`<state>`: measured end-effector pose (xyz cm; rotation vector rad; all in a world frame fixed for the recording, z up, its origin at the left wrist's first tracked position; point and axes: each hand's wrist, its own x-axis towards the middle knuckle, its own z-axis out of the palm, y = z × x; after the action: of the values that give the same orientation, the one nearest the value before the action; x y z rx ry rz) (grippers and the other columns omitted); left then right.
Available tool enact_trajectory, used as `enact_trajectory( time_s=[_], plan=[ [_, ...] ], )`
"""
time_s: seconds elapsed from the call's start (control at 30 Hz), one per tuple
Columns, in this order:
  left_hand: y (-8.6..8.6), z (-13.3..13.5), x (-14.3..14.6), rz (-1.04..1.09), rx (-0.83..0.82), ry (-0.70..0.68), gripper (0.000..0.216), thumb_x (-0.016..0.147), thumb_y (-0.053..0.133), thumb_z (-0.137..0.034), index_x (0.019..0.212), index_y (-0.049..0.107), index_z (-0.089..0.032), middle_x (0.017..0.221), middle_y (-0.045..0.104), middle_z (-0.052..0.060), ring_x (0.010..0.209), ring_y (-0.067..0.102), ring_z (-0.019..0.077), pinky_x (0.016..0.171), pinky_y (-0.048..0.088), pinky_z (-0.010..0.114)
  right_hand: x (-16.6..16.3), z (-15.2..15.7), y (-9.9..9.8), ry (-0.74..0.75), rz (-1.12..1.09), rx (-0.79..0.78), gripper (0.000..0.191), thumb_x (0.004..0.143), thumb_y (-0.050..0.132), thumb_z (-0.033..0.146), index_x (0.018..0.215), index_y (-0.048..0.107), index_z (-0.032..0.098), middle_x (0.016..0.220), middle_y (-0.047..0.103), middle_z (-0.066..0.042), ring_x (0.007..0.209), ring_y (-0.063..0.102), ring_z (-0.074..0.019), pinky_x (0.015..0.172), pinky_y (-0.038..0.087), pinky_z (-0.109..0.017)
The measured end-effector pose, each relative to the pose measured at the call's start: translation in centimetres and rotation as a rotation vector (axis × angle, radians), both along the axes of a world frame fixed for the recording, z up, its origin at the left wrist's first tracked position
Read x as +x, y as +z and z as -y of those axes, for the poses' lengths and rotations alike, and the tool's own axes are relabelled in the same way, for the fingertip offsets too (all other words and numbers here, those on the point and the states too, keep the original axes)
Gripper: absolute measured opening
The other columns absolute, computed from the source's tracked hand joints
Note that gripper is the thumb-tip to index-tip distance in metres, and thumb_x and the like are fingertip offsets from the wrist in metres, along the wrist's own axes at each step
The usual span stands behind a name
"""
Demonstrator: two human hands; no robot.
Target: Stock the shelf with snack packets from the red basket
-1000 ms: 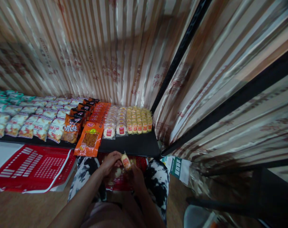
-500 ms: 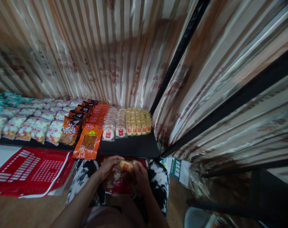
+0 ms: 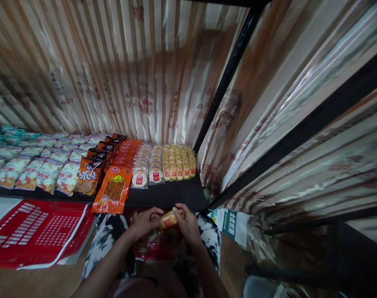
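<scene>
Both my hands hold one small yellow snack packet with a red label (image 3: 169, 219) just below the front edge of the black shelf (image 3: 172, 193). My left hand (image 3: 145, 222) pinches its left end and my right hand (image 3: 186, 222) grips its right end. The packet lies sideways between them. Rows of the same yellow packets (image 3: 178, 163) stand at the right end of the shelf, beside round white cakes (image 3: 146, 171). A red bag (image 3: 151, 244) lies between my knees under the hands.
Orange snack bags (image 3: 113, 191) overhang the shelf edge, with several more snack bags (image 3: 48, 171) to the left. A flat red basket (image 3: 36, 231) lies on the floor at left. Striped cloth covers the back and right side. A black post (image 3: 225, 78) marks the shelf corner.
The packet has turned from upright to lying sideways, and both hands have risen slightly toward the shelf edge. My right hand now grips its end more fully.
</scene>
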<state>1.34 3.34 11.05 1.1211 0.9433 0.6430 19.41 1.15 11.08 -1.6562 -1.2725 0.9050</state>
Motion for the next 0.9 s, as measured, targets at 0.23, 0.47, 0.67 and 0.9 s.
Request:
enact_trajectory(
  time_s=[0.23, 0.47, 0.67, 0.9],
  plan=[
    [-0.2, 0.3, 1.1, 0.027, 0.051, -0.018, 0.03, 0.062, 0.064, -0.025, 0.089, 0.061, -0.013, 0.083, 0.065, 0.003, 0.071, 0.056, 0.0135, 0.066, 0.039, 0.024, -0.1, -0.4, 1.2, 0.024, 0.034, 0.017, 0.041, 0.074, 0.054, 0.05, 0.102, 0.059, 0.02, 0.072, 0.065, 0.0, 0.061, 0.06, -0.0148, 0.059, 0.048, -0.025],
    [-0.1, 0.1, 2.2, 0.139, -0.015, 0.127, 0.027, 0.059, 0.064, -0.023, 0.085, 0.06, -0.014, 0.078, 0.066, 0.002, 0.069, 0.057, 0.013, 0.065, 0.041, 0.024, -0.8, -0.3, 0.6, -0.017, -0.281, 0.037, 0.046, 0.07, 0.061, 0.042, 0.109, 0.054, 0.019, 0.084, 0.066, -0.003, 0.065, 0.063, -0.0156, 0.06, 0.053, -0.028],
    [1.0, -0.5, 2.9, 0.135, -0.005, 0.23, 0.031, 0.058, 0.066, -0.025, 0.088, 0.061, -0.015, 0.082, 0.065, 0.003, 0.074, 0.059, 0.0144, 0.067, 0.044, 0.024, -1.4, 0.3, 0.6, 0.038, -0.293, 0.063, 0.032, 0.072, 0.06, 0.035, 0.1, 0.059, 0.02, 0.085, 0.068, -0.004, 0.071, 0.064, -0.0171, 0.066, 0.054, -0.029],
    [1.3, -0.8, 3.9, 0.088, 0.015, 0.274, 0.031, 0.059, 0.066, -0.027, 0.088, 0.063, -0.014, 0.085, 0.066, 0.004, 0.064, 0.057, 0.0114, 0.063, 0.045, 0.023, -1.3, -0.1, 0.1, 0.03, -0.304, 0.077, 0.028, 0.074, 0.058, 0.036, 0.097, 0.06, 0.02, 0.087, 0.069, -0.005, 0.076, 0.065, -0.0189, 0.07, 0.053, -0.031]
  ],
)
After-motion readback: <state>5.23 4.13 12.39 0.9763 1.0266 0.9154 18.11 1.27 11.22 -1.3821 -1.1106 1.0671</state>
